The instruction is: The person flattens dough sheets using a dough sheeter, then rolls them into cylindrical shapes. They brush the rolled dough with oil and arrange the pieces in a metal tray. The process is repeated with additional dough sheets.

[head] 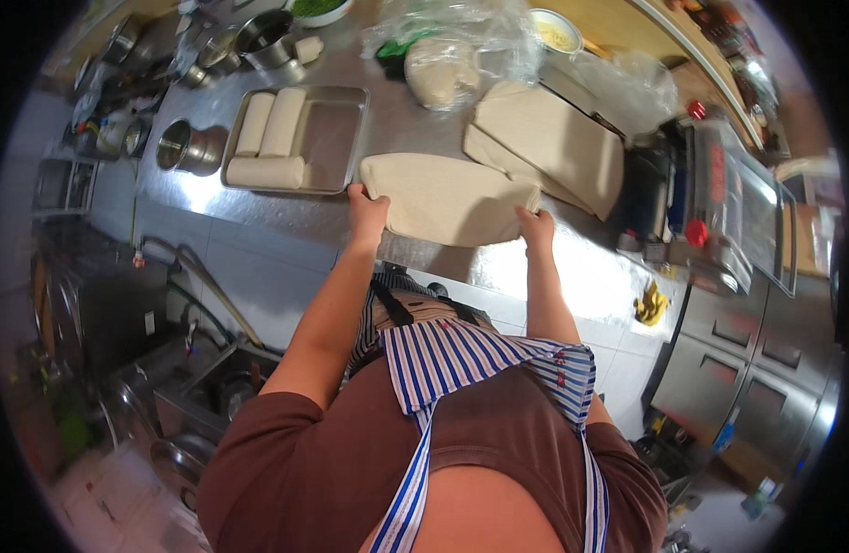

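A flat sheet of pale dough [445,197] spans the space between my hands at the front of the steel worktable [314,225]. My left hand [368,211] grips its left end, close to the corner of a metal tray. With my right hand [536,225] I pinch the opposite end. Further sheets of dough [549,138] lie overlapping to the right, partly behind the held sheet. On the left, the rectangular metal tray [331,138] carries three dough rolls [265,173], two side by side and one across their near ends.
A metal cup [174,145] stands left of the tray. Behind are a metal pot [265,38], plastic-wrapped dough [442,72] and a bowl [556,31]. A machine with red knobs [718,186] borders the right side; a yellow cloth [650,304] lies near the table's right edge.
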`<state>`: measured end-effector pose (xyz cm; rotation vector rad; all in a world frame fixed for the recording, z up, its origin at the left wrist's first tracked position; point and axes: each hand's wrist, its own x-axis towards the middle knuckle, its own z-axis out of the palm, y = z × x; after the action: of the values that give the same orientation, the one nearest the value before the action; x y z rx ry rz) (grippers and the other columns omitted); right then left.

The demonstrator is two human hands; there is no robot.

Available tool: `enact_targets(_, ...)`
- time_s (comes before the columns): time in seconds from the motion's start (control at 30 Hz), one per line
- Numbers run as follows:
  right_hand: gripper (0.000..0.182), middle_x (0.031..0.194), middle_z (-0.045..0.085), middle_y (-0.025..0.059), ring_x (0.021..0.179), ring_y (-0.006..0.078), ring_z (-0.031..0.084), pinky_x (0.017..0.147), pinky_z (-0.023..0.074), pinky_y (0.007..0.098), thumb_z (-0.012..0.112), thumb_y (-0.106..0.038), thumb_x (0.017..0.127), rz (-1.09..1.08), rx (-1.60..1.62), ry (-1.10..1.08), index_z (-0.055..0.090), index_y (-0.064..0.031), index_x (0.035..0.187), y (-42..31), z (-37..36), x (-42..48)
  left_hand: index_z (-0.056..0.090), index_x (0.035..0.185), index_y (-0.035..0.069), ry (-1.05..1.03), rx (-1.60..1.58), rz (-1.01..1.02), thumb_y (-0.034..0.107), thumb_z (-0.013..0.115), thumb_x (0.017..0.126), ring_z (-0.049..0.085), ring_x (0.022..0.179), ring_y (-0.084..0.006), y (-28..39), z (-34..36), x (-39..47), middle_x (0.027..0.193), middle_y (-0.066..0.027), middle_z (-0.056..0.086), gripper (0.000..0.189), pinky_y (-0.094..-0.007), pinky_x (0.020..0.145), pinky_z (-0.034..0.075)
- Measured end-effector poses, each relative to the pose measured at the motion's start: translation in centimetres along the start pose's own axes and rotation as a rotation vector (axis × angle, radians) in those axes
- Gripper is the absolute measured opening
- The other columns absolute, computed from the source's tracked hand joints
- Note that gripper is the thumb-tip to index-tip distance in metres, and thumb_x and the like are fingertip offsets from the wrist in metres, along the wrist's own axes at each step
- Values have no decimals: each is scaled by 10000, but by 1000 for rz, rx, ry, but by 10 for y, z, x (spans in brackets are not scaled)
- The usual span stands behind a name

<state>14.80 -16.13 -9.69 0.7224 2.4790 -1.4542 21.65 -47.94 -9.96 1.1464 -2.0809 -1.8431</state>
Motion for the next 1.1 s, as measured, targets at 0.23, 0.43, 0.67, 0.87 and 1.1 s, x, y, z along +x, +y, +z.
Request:
enact_targets(0.23,310,865,627,59,769,126,578,693,470,273,741,-118,752,-258,399,-70,599,-2,1002,-69,-21,-99,496,1088,18,-320,-57,255,-17,642,732,570,893,-176,103,17,-57,966,-76,584,387,-309,814,462)
enact_targets(0.43,317,947,639,63,848,156,594,781,476,293,713,-129,836,-231,486,-7,615,13,1102,-36,-118,-98,519,1119,23,-306,-78,320,2,695,790,573,920,-181,85,-27,-43,993,-85,590,374,-307,824,476)
enact_targets(0.67,500,1193,600,241,1036,305,611,908,487,377,666,-183,892,-231,-104,49,515,71,1296,30,-91,-131,315,1461,81,-127,340,245,317,704,854,558,1150,-328,-29,-59,-41,1343,-247,470,759,-417,941,469)
enact_targets(0.87,243,634,580,28,596,81,508,577,418,245,682,-214,905,-333,74,-408,639,-7,785,-11,5,-149,467,1366,87,50,278,121,211,653,891,634,964,-264,-53,-141,-61,1128,-182,596,525,-350,811,524)
enact_targets(1.1,187,585,528,5,475,61,473,464,385,243,602,-192,961,-380,164,-916,633,-12,921,-183,143,-223,538,1208,43,289,-377,-76,144,545,962,643,768,-166,-54,-278,15,954,-86,619,266,-286,659,535)
